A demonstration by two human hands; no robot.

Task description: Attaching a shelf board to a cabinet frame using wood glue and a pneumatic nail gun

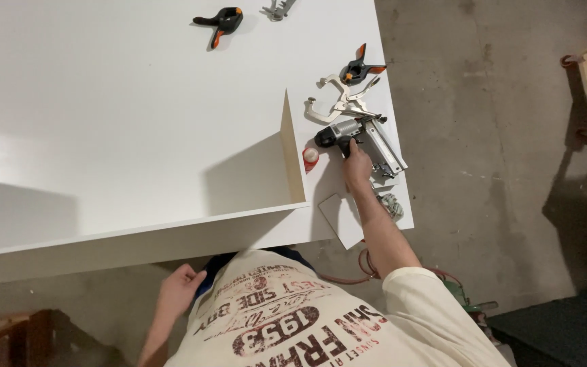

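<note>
Right hand: the right hand (pixel 357 166) was closed around the handle of the nail gun (pixel 365 139), which lay on the white table (pixel 123 102).
Left hand: the left hand (pixel 179 289) was kept low by the shirt, fingers curled, nothing held.
Nearby: a metal clamp (pixel 338 102) and an orange clamp (pixel 360 68) were seen just past the gun.
Boards: two white boards (pixel 292 153) were stood up to make a corner.
Progress: the gun was gripped but not lifted; it looked as if nailing was not started.

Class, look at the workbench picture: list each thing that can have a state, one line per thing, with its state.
Nail gun: lying on the white table, gripped by the right hand.
Left hand: empty, by the shirt, below the table edge.
Locking clamp: lying flat, untouched.
Spring clamp near it: clamped on nothing.
Far spring clamp: lying loose.
Upright white panel: standing on edge.
</note>
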